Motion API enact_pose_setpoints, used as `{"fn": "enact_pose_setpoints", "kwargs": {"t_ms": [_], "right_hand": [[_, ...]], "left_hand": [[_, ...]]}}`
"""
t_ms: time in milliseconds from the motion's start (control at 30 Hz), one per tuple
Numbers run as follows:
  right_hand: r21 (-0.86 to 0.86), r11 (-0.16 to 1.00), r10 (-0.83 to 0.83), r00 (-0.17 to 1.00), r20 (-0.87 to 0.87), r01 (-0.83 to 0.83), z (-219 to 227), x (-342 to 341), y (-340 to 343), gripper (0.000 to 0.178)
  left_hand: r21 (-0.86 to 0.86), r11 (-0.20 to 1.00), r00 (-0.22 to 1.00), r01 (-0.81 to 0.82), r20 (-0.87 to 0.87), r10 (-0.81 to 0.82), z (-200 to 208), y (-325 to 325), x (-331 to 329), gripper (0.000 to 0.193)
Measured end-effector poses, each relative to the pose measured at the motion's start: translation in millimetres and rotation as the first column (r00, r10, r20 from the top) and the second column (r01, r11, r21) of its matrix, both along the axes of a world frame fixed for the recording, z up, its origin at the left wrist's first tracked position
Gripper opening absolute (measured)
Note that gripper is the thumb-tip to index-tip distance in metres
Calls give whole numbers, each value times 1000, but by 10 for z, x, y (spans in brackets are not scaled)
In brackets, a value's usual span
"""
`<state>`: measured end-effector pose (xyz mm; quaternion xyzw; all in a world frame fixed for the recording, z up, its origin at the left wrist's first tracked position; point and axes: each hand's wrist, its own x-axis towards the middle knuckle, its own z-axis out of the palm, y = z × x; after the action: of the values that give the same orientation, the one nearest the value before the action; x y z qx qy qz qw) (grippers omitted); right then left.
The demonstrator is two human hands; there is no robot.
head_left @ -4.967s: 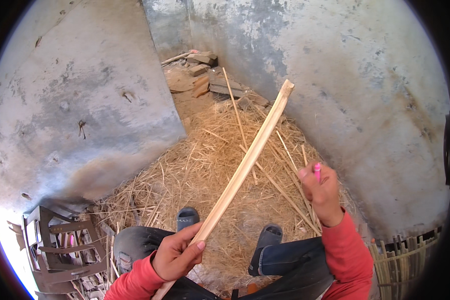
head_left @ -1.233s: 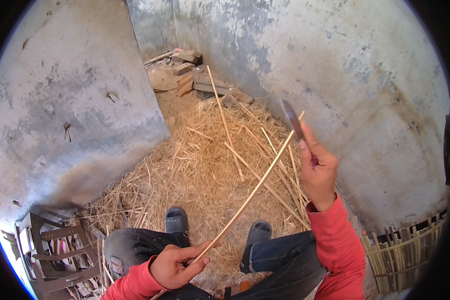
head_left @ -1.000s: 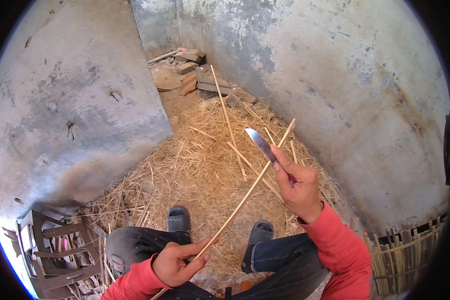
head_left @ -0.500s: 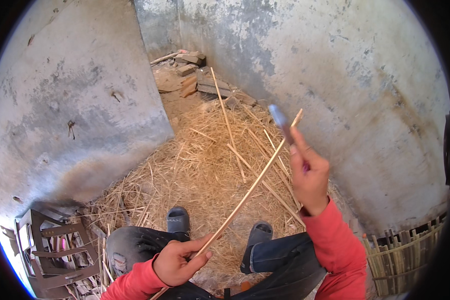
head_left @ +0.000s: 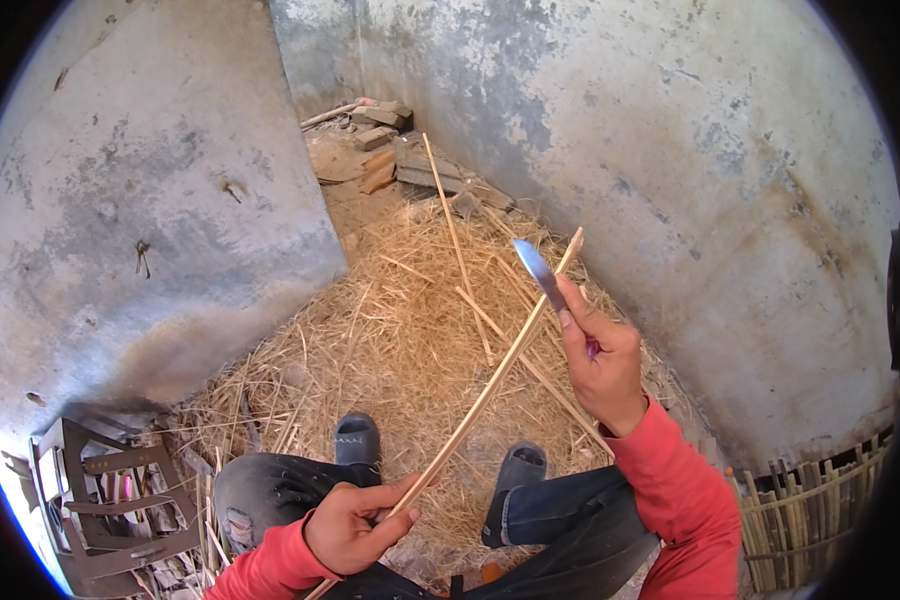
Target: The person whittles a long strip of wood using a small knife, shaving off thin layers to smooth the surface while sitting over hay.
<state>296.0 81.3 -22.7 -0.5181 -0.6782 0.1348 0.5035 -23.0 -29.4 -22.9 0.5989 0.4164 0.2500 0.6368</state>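
A long, pale bamboo strip [head_left: 483, 402] slants from my lap up to the right. Near its lower end my left hand [head_left: 362, 522] is closed round it, thumb and fingers pinching the strip. My right hand [head_left: 602, 360] grips a knife [head_left: 537, 270] by its handle, which is mostly hidden in the fist with a bit of purple showing. The steel blade points up and left and crosses the strip not far below its upper end. My right thumb and forefinger lie close to the strip where the knife meets it.
Shavings [head_left: 370, 330] cover the floor, with several loose strips [head_left: 453, 235] on them. Bricks [head_left: 380, 117] lie in the far corner between worn walls [head_left: 670, 150]. A brown frame [head_left: 120, 505] stands at lower left, a slatted bamboo basket [head_left: 810, 520] at lower right.
My right hand and the knife have moved down and left along the strip. The strip's upper end has shifted slightly left and down. My left hand has stayed almost still.
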Motion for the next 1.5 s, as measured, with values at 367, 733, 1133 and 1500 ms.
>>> {"fn": "enact_pose_setpoints", "kwargs": {"t_ms": [367,733,1133,1500], "right_hand": [[-113,949,303,951,57,-296,-15,-158,-311,42],[-42,999,-27,997,-69,24,189,-174,-175,39],[-27,972,233,971,-61,-235,105,-393,-459,48],[-80,986,97,892,-442,-147,134,-42,-162,59]], "left_hand": [[-107,993,998,-45,45,50,-2,34,-10,44],[-93,996,997,-2,81,9,51,36,48,45],[-120,993,996,-5,87,15,28,78,92,45],[-202,956,975,213,107,-194,-62,65,114,40]]}}
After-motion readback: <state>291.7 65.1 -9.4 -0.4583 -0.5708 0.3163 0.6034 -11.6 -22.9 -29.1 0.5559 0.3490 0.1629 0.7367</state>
